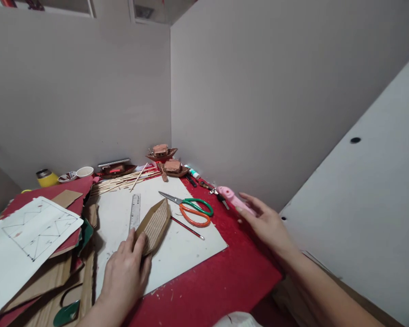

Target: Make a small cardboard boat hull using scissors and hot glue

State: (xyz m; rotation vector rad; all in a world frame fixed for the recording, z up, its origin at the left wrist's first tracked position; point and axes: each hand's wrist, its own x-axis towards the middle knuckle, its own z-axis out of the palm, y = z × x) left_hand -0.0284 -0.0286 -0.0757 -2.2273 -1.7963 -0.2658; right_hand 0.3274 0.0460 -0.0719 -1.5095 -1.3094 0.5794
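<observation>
My left hand (127, 265) is closed on the near end of a small boat hull (157, 222) of corrugated cardboard, tilted over a white sheet (177, 259). In my right hand (264, 222), off the right side of the sheet, is a pink glue gun (233, 200), its nozzle hard to make out. Just beyond the hull lie scissors (191, 206) with one green and one orange handle, blades parted. A dark red pencil (187, 228) rests below them. A clear ruler (135, 211) lies left of the hull, near my left fingers.
Finished model boats (162, 152) stand in the back corner by thin wooden sticks (121, 184). Cardboard pieces and a drawn paper (37, 227) pile up at left. A white bowl (85, 171) and a yellow jar (47, 178) sit behind. Grey walls (245, 104) enclose the red tabletop (204, 290).
</observation>
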